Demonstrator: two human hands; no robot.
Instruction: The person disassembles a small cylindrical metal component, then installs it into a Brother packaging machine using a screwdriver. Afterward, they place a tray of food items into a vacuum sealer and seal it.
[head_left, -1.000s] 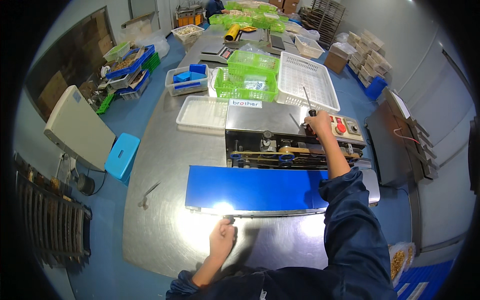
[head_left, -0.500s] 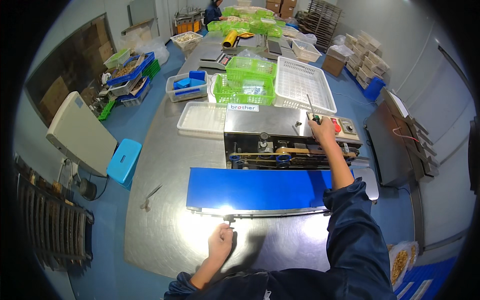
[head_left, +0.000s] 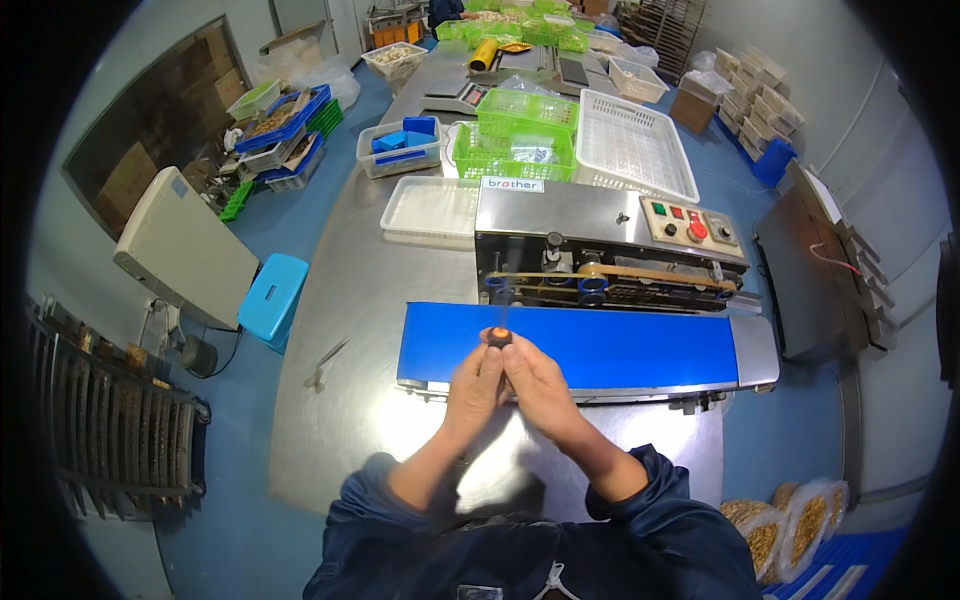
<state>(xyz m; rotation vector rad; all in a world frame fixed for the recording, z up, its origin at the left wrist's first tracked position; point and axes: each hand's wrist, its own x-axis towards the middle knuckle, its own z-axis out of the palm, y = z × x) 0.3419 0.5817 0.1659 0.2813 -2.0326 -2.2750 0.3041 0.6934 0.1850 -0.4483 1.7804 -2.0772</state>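
Note:
My left hand [head_left: 470, 395] and my right hand [head_left: 543, 393] meet over the near edge of the blue conveyor belt [head_left: 640, 345]. Both are closed round a screwdriver [head_left: 500, 338], thumbs side by side on its dark handle, which shows an orange spot. Its thin shaft points away from me and is blurred. Whether a small part is also between my fingers is hidden. Just beyond the belt stands a band sealing machine [head_left: 560, 215] with its front uncovered, showing wheels and a brown band. Its control panel [head_left: 690, 222] has coloured buttons and a dial.
Scissors [head_left: 322, 365] lie on the steel table [head_left: 340, 270] at left. Behind the sealer stand a shallow clear tray [head_left: 430, 208], green baskets [head_left: 515, 150], a white crate [head_left: 640, 145], a bin of blue blocks [head_left: 400, 150] and a scale [head_left: 455, 97]. A co-worker [head_left: 445, 12] is far off.
My right hand has brought the screwdriver from the sealer's control panel down to my left hand. My left hand has moved up from below the belt's near edge. The view has shifted slightly.

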